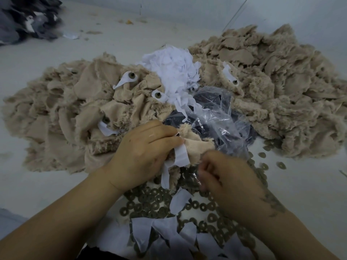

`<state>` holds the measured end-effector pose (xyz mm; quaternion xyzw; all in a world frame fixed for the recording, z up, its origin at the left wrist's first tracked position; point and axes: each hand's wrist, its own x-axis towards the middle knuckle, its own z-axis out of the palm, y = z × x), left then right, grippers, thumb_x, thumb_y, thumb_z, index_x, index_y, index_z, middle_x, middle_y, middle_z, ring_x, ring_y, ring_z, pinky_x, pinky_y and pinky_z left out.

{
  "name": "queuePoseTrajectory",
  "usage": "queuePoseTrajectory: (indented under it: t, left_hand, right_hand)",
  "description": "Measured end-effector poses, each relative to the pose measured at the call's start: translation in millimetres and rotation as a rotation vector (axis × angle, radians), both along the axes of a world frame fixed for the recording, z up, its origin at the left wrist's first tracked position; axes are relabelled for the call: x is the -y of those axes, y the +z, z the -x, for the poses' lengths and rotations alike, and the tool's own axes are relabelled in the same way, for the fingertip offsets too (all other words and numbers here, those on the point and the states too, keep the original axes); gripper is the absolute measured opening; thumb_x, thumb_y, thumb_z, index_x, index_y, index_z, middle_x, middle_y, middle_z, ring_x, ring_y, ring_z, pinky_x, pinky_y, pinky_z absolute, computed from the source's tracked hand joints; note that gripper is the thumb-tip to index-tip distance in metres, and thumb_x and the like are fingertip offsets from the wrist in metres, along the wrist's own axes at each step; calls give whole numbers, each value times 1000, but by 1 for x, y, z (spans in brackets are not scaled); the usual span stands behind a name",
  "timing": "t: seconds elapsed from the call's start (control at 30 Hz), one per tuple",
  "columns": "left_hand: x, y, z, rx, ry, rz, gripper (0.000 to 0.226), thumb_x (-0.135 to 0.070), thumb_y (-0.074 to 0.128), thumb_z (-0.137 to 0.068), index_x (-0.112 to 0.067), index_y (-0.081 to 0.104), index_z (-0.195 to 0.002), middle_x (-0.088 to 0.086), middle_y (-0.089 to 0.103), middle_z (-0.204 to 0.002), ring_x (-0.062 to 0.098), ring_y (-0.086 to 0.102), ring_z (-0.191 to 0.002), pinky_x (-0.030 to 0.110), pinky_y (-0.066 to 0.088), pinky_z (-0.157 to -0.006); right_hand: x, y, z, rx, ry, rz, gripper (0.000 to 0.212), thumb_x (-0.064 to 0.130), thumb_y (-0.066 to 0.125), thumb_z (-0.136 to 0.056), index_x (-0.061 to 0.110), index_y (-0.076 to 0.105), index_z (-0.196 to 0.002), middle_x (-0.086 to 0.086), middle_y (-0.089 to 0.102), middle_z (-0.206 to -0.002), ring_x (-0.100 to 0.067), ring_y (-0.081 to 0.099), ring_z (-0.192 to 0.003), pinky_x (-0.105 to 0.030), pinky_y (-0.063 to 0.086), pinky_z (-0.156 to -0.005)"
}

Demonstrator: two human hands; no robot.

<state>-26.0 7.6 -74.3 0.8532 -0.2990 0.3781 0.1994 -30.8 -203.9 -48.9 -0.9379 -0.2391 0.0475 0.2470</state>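
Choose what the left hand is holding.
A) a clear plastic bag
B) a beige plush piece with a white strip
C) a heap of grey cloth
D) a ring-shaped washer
B: the left hand curls its fingers round the beige plush piece, and a white strip hangs down from that piece.

Two hands show: left hand [142,149] and right hand [223,177]. The left grips one plush piece [197,145]. There are two beige plush heaps, the left heap [62,109] and the right heap [277,87]. There is one white scrap pile [174,72], one clear bag [216,109] and one dark heap [28,17]. Four eyes [131,76] [157,94] [234,82] [106,120] show on the heaps. Roughly half a dozen white patches [165,228] lie nearest. The washers [150,203] are too many to count.
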Motion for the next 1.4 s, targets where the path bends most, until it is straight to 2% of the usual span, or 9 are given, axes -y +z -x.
queuePoseTrajectory:
  t: [0.07,0.17,0.33,0.5,0.7,0.87,1.17,1.27,1.4]
  left_hand:
    - [-1,-1,0,-58,-21,-42,22,4,53,-95,4,75,-95,18,71,-97,33,66,-80,44,52,-70]
    - [5,0,-1,-97,-58,-73,18,9,58,-90,4,75,-96,18,71,-99,33,65,-81,44,52,-70]
    - [13,2,-4,-101,-69,-40,18,9,60,-90,3,75,-98,17,71,-99,33,65,-79,44,52,-70]
    - [15,5,-7,-119,-33,53,17,7,62,-88,3,75,-97,13,73,-97,30,68,-81,38,54,-76]
    - [19,13,-6,-222,75,237,11,-2,74,-79,-6,76,-89,-1,73,-84,9,65,-78,21,52,-76]
    - [21,17,-3,-314,123,359,9,-4,74,-76,-10,76,-83,-12,67,-81,-1,62,-76,6,45,-74]
    - [21,12,-5,-308,121,411,16,-15,60,-82,-11,72,-90,-7,67,-88,3,62,-80,11,48,-74]
    - [20,10,-8,-263,154,320,23,-15,59,-84,-6,74,-100,-1,73,-92,5,61,-86,12,48,-80]
    - [21,6,-10,-188,217,223,23,-14,59,-86,-3,76,-95,6,75,-87,12,60,-83,23,49,-75]
  right_hand:
    - [2,12,-7,150,-114,-286,11,27,60,-86,32,57,-76,16,63,-63,4,64,-63,-6,47,-53]
    - [-1,22,-28,349,-206,-495,13,23,66,-88,32,60,-81,17,66,-72,3,64,-72,-3,44,-58]
    - [-23,11,-50,126,-121,-677,25,8,75,-83,31,67,-77,10,70,-76,-5,67,-71,-15,53,-64]
    - [-29,-1,-50,81,-90,-811,19,2,78,-80,20,75,-82,9,74,-77,-3,70,-70,-13,54,-66]
    - [-27,-6,-48,-5,-62,-892,20,-1,74,-83,19,74,-83,2,74,-74,-11,68,-60,-13,53,-56]
    - [-25,-8,-50,100,23,-840,15,1,74,-84,15,75,-88,3,74,-84,-8,70,-75,-15,54,-67]
    - [-19,-10,-52,-139,53,-933,20,-2,74,-81,14,76,-92,3,78,-91,-9,74,-83,-16,56,-75]
    - [-18,-9,-53,-190,49,-953,23,-4,75,-80,14,76,-92,4,78,-92,-9,74,-84,-15,56,-75]
    - [-17,-10,-54,-218,29,-979,22,-3,75,-78,12,77,-94,1,78,-90,-12,74,-83,-16,56,-75]
